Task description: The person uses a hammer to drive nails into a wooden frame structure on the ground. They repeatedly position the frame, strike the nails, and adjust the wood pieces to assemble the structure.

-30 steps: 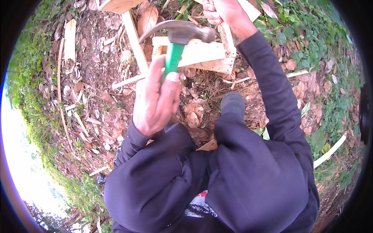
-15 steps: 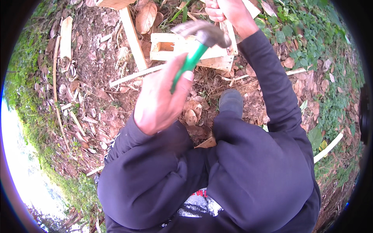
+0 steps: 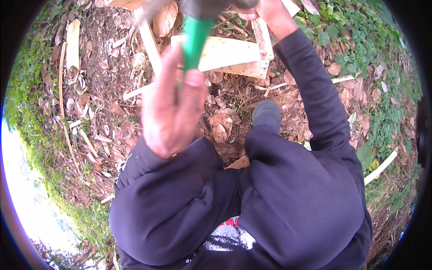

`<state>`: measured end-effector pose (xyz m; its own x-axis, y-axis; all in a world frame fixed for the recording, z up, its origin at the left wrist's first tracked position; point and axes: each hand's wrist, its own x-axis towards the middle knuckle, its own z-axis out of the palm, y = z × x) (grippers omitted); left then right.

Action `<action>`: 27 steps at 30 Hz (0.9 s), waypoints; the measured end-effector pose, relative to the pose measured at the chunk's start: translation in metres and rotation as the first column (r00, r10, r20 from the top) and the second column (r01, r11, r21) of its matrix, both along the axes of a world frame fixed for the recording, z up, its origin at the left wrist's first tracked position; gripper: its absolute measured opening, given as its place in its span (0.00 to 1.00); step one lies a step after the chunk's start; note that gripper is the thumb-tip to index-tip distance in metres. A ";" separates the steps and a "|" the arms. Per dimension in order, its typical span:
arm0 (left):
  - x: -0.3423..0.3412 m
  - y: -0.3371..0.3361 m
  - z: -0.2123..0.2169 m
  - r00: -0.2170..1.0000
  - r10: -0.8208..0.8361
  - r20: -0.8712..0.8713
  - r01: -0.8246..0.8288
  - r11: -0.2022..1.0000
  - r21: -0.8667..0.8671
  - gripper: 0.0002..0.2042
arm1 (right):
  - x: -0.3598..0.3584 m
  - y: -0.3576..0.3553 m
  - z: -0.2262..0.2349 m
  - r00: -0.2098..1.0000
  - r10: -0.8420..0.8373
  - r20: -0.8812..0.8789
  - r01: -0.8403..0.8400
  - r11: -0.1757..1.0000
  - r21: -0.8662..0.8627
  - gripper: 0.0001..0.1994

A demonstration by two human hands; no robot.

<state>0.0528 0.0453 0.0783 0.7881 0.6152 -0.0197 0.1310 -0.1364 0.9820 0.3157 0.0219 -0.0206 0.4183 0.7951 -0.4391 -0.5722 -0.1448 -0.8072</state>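
- Landmark is the pale board (image 3: 229, 54), lying ahead of you past your knees; all places below are taken from it.
- Your left hand (image 3: 173, 108) is wrapped round the green-handled hammer (image 3: 196, 40), thumb along the handle; handle crosses in front of the pale board's left part; head is beyond the board, blurred and cut by the top edge of view.
- Your right hand (image 3: 272, 18) is beyond the pale board's right end, fingers bent by the upper part of the narrow slat (image 3: 263, 40); hammer head and picture edge hide the fingertips, so can't tell what they grip, if anything.
- Done, as far as visible: narrow slat meets the pale board's right end; lower board (image 3: 252, 69) sits against its near edge; reads as a part-built corner.
- Left, my judgement: hammering looks mid-course; no joint or nail is clear enough to call fixed, so can't say how much remains.
- Leaning slat (image 3: 148, 40) is left of the pale board, slanting toward its near side; loose plank (image 3: 73, 45) is well left of it.
- Your boot (image 3: 266, 114) is on the near side of the pale board, toward its right; dry leaves (image 3: 219, 130) lie beside the boot.
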 end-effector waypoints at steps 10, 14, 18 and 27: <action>-0.001 0.011 0.015 0.982 0.185 0.043 -0.175 0.969 -0.174 0.18 | 0.000 0.003 0.003 0.997 0.035 0.076 -0.034 0.999 -0.012 0.18; -0.010 0.004 -0.009 0.942 -0.145 -0.302 0.211 0.957 0.197 0.20 | -0.006 0.013 0.007 0.952 -0.016 0.306 -0.004 0.998 0.064 0.18; 0.001 0.027 0.027 0.984 0.146 0.100 -0.131 0.981 -0.141 0.20 | 0.005 0.001 0.001 0.998 0.021 0.054 -0.021 1.000 -0.007 0.18; -0.004 0.009 0.010 0.987 0.085 -0.139 -0.076 0.995 0.070 0.22 | -0.001 0.006 0.006 1.000 0.010 0.016 -0.010 1.000 0.013 0.15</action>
<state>0.0487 0.0545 0.0884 0.7278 0.6804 -0.0860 0.2811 -0.1815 0.9424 0.3142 0.0277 -0.0147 0.4171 0.8049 -0.4222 -0.5581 -0.1398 -0.8179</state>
